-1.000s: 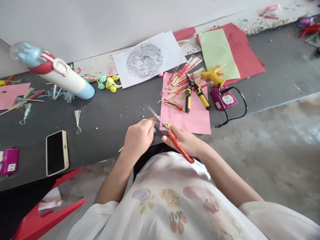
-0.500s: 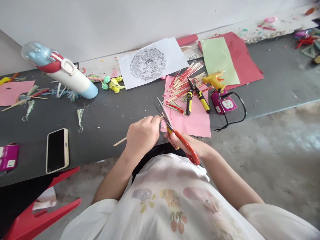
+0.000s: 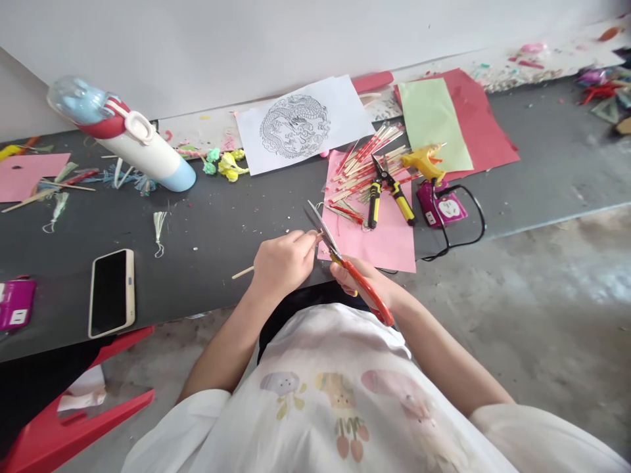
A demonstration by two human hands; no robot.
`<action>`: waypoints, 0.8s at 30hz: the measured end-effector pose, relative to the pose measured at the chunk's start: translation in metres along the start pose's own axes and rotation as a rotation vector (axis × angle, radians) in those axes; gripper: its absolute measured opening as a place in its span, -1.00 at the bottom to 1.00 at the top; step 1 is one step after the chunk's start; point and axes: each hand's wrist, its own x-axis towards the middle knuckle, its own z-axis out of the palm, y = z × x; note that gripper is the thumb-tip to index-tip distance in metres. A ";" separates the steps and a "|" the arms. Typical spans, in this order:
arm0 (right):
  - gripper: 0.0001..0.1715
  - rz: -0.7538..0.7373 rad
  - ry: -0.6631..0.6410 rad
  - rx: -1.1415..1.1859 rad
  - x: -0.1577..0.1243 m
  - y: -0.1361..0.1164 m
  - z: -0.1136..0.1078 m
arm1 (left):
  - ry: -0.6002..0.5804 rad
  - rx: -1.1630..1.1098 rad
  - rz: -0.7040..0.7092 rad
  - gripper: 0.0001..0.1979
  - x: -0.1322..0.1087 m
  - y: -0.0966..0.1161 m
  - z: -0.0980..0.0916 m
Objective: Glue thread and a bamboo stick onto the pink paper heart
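My left hand (image 3: 284, 264) is closed round a thin wooden stick (image 3: 242, 272), whose long end sticks out to the left and whose short tip shows at the right by the scissor blades. In my right hand (image 3: 355, 279) is a pair of scissors (image 3: 365, 289) with orange-red handles, its blades pointing up and left across the stick's tip. Just beyond the hands lies a pink sheet (image 3: 389, 248) bearing several red-and-wood sticks (image 3: 367, 157) and black-and-yellow pliers (image 3: 392, 190) with spread handles.
A yellow glue gun (image 3: 424, 161) with a black cable rests by a purple box (image 3: 441, 203) at the right. Behind lie a dragon print (image 3: 300, 128), green paper (image 3: 434, 118) and red paper (image 3: 493, 135). Leftward are a bottle (image 3: 142, 154), a tassel (image 3: 158, 230) and a phone (image 3: 112, 292).
The scissor blades have come closer together on the stick's tip. Less of the stick shows left of my left hand. The view has shifted slightly.
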 end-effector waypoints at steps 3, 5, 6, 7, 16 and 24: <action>-0.37 -0.006 -0.056 0.136 0.002 0.004 -0.002 | -0.008 -0.043 -0.020 -0.63 0.001 -0.001 0.004; -0.37 0.033 -0.081 0.229 0.002 0.002 -0.002 | -0.021 -0.075 -0.039 -0.63 0.003 -0.001 0.006; -0.36 0.057 -0.087 0.267 0.003 0.000 -0.001 | -0.023 -0.088 -0.046 -0.62 0.004 -0.002 0.008; -0.35 0.080 -0.088 0.293 0.003 -0.002 -0.001 | -0.022 -0.099 -0.051 -0.63 0.005 -0.002 0.009; -0.33 0.238 -0.168 0.635 0.011 -0.014 -0.001 | 0.012 -0.316 -0.045 -0.60 0.006 0.000 0.022; -0.38 0.371 0.028 0.599 0.016 -0.020 -0.010 | 0.018 -0.200 -0.274 -0.61 0.010 -0.014 0.022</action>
